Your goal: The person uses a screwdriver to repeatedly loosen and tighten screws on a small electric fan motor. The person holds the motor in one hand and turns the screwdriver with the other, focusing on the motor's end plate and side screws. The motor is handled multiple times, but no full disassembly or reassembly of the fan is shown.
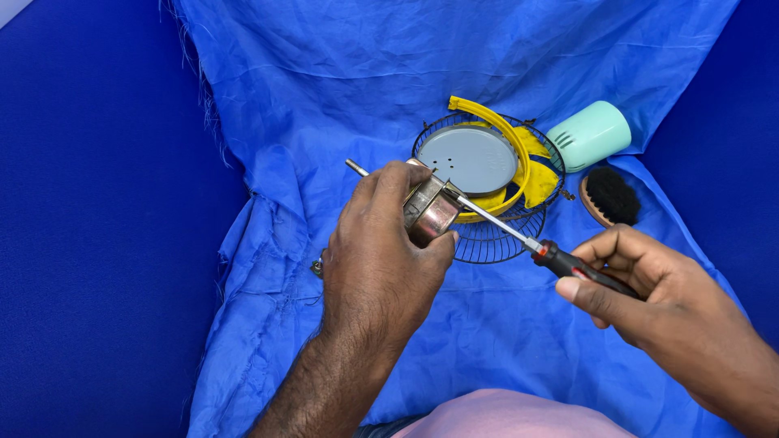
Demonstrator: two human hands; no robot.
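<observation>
A blue cloth (341, 81) carries a wire fan guard (487, 239), mint housing (590, 135) and brush (611, 196).

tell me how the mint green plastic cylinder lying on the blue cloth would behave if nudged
The mint green plastic cylinder lies on its side, so it would probably roll. It looks hollow and vented, likely light. The creased blue cloth might slow it.

Perhaps a repair bench: blue cloth (341, 89), dismantled fan grille (487, 235).

The left hand (377, 251) covered most of the small motor (430, 211), so its near side couldn't be read. Behind it, a small metal bit (316, 266) on the blue cloth (324, 73) was too tiny to identify. The right hand's (649, 292) palm swallowed the screwdriver (519, 237) handle's end.
</observation>
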